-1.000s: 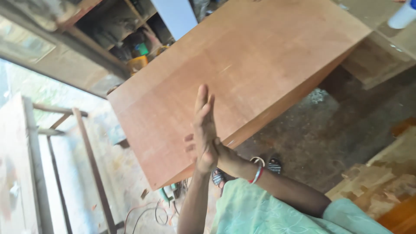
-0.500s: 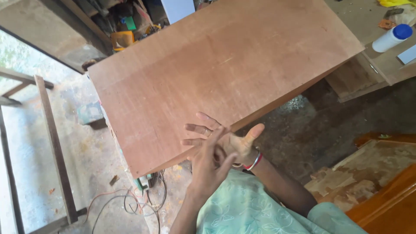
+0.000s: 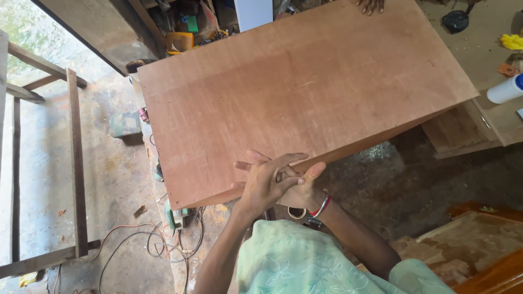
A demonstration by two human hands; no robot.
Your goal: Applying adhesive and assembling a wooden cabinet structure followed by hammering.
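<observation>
On the far left a bare timber frame [image 3: 73,163] stands over the concrete floor [image 3: 117,179], with loose cables [image 3: 158,245] and a green power tool [image 3: 175,216] lying just off the near left corner of the plywood panel [image 3: 294,92]. The panel lies flat, reddish-brown, its face bare: no clamp, tool or mark on it, so any work on the surface looks either finished or not begun. At its near edge the left hand [image 3: 263,182] and right hand [image 3: 298,188] are clasped together, fingers interlaced, gripping nothing and just overlapping the edge. A co-worker's hand [image 3: 370,5] rests on the far edge. To the right, dark open floor leaves room; a white bottle [image 3: 504,90] sits on a bench far right
</observation>
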